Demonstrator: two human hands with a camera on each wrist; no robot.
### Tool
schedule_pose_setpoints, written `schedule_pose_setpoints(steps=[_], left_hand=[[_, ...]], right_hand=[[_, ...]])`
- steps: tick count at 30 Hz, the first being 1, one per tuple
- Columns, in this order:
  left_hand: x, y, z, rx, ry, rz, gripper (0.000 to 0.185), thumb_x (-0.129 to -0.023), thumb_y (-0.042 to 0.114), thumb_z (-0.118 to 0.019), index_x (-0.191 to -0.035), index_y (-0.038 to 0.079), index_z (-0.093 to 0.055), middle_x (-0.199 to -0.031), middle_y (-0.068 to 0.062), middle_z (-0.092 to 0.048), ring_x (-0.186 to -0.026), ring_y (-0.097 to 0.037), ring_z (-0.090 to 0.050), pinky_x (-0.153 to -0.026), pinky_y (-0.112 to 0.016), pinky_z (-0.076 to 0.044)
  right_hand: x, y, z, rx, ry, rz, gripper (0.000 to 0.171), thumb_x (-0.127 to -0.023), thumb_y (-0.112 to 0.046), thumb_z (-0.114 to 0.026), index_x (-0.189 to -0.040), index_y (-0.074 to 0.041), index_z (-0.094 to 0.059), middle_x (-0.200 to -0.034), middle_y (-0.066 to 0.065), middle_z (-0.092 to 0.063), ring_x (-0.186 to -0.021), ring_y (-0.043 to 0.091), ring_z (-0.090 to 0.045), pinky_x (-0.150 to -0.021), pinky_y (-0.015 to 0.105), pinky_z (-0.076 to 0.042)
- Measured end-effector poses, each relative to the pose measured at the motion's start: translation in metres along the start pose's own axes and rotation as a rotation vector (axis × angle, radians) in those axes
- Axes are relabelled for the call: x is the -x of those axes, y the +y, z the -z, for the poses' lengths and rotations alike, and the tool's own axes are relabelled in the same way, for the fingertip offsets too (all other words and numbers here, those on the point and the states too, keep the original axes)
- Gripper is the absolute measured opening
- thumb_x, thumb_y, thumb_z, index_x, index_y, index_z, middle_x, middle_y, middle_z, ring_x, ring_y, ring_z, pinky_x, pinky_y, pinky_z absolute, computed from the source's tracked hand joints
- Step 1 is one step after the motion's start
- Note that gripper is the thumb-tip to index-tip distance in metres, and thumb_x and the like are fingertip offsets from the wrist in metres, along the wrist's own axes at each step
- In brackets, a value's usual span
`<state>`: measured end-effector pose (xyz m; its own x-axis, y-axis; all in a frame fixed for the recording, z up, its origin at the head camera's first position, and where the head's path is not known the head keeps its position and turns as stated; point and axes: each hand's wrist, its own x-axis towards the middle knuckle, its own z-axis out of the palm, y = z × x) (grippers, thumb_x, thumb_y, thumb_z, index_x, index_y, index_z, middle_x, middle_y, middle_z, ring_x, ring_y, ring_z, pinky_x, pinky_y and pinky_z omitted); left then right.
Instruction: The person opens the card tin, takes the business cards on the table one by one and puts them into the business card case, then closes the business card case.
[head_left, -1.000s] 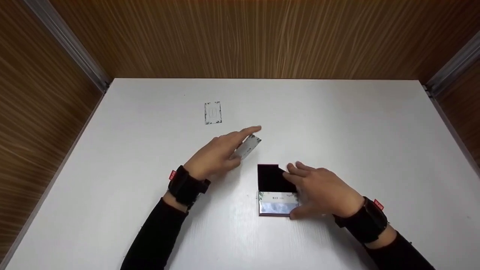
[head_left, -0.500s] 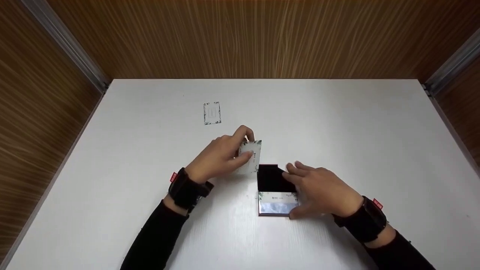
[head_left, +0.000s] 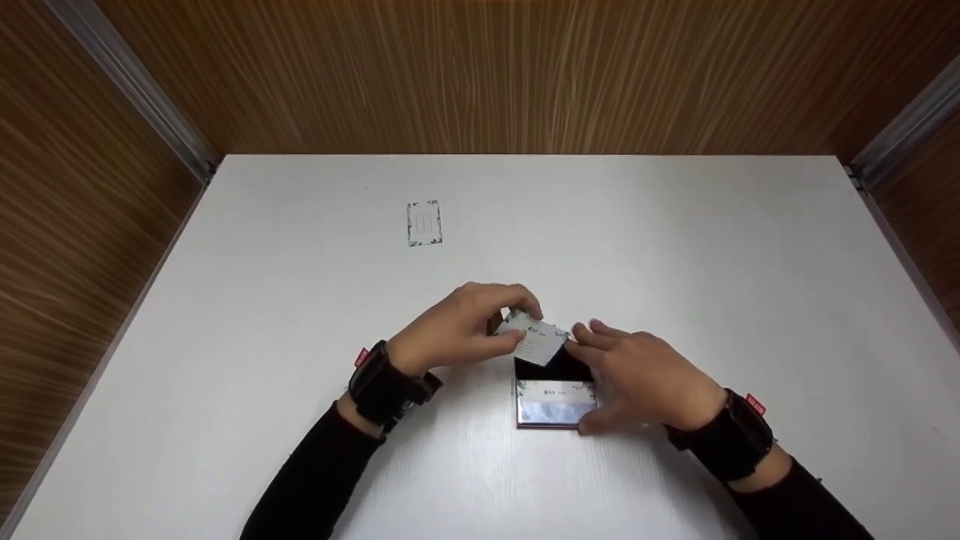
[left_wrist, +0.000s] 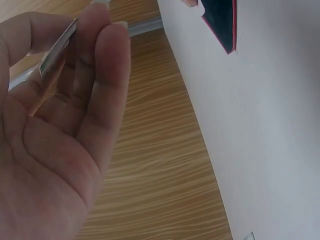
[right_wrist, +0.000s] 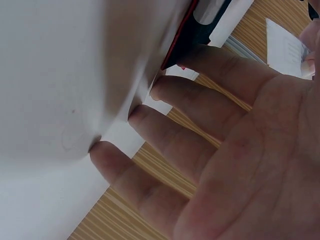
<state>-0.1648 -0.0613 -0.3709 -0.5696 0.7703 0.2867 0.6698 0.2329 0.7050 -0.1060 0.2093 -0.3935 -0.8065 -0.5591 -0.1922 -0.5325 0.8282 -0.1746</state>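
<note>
Wood-grain panels wall in a white table (head_left: 300, 315) on three sides, with metal strips running down the two back corners. Near the middle of the tabletop sits a card case (head_left: 553, 394), its black lid (head_left: 551, 369) tipped up at the far end and a stack of cards showing in its near half, the whole trimmed in dark red.

The left hand (head_left: 457, 334) is curled, thumb and fingertips pinching a business card (head_left: 536, 337) by its left end; the card is tilted and hangs just over the open lid, its free corner close to the right hand's fingertips. In the left wrist view the same card (left_wrist: 57, 47) shows edge-on between the thumb and the fingers (left_wrist: 107, 75), with a corner of the case (left_wrist: 222, 22) on the table beyond.

The right hand (head_left: 649, 379) lies against the right side of the case with its fingers nearly straight, the thumb at the near corner (it steadies rather than clasps). From the right wrist its fingers (right_wrist: 195, 120) rest with their tips on the table beside the red edge of the case (right_wrist: 182, 35).

Well apart, toward the far left of the table, another card (head_left: 424, 223) lies flat
</note>
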Motion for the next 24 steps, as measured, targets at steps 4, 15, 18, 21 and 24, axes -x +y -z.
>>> schedule_pose_setpoints(steps=[4,15,18,21,24], left_hand=[[-0.001,-0.001,-0.006,-0.009,-0.014,0.026,0.018,-0.089,0.008,-0.063,-0.106,0.014,-0.065,-0.091,0.009,-0.069,-0.059,-0.009,-0.051,-0.055,-0.021,-0.043],[-0.001,0.006,-0.023,-0.113,-0.088,0.067,0.010,-0.087,0.011,-0.068,-0.085,0.016,-0.060,-0.078,0.011,-0.067,-0.074,0.000,-0.060,-0.065,-0.020,-0.048],[-0.003,0.009,-0.030,-0.161,-0.132,0.069,0.009,-0.088,0.014,-0.069,-0.085,0.017,-0.061,-0.077,0.012,-0.063,-0.070,-0.002,-0.054,-0.063,-0.018,-0.043],[-0.004,0.011,-0.038,-0.218,-0.146,0.057,0.009,-0.090,0.014,-0.067,-0.087,0.017,-0.060,-0.076,0.011,-0.059,-0.066,-0.003,-0.048,-0.061,-0.017,-0.039],[-0.004,0.012,-0.045,-0.278,-0.124,0.040,0.009,-0.091,0.013,-0.066,-0.088,0.017,-0.059,-0.076,0.010,-0.058,-0.066,-0.003,-0.047,-0.060,-0.018,-0.038]], right_hand=[[0.000,0.002,-0.002,0.007,0.042,0.030,0.096,-0.060,-0.065,-0.084,-0.137,-0.012,-0.060,-0.150,0.016,-0.049,-0.139,0.036,-0.044,-0.101,0.056,-0.046],[0.000,-0.001,0.001,-0.005,0.032,0.010,0.094,-0.061,-0.063,-0.083,-0.134,-0.007,-0.060,-0.151,0.016,-0.047,-0.141,0.034,-0.042,-0.103,0.054,-0.044],[0.002,-0.001,0.002,-0.015,0.032,0.005,0.104,-0.062,-0.062,-0.083,-0.148,-0.013,-0.050,-0.151,0.016,-0.046,-0.142,0.033,-0.041,-0.105,0.053,-0.043],[0.003,-0.001,0.001,-0.021,0.050,0.024,0.104,-0.062,-0.061,-0.084,-0.148,-0.015,-0.049,-0.150,0.018,-0.048,-0.141,0.034,-0.043,-0.103,0.054,-0.044],[0.003,-0.001,0.001,-0.037,0.058,0.032,0.103,-0.062,-0.061,-0.085,-0.149,-0.017,-0.049,-0.149,0.018,-0.048,-0.140,0.035,-0.043,-0.103,0.055,-0.044]])
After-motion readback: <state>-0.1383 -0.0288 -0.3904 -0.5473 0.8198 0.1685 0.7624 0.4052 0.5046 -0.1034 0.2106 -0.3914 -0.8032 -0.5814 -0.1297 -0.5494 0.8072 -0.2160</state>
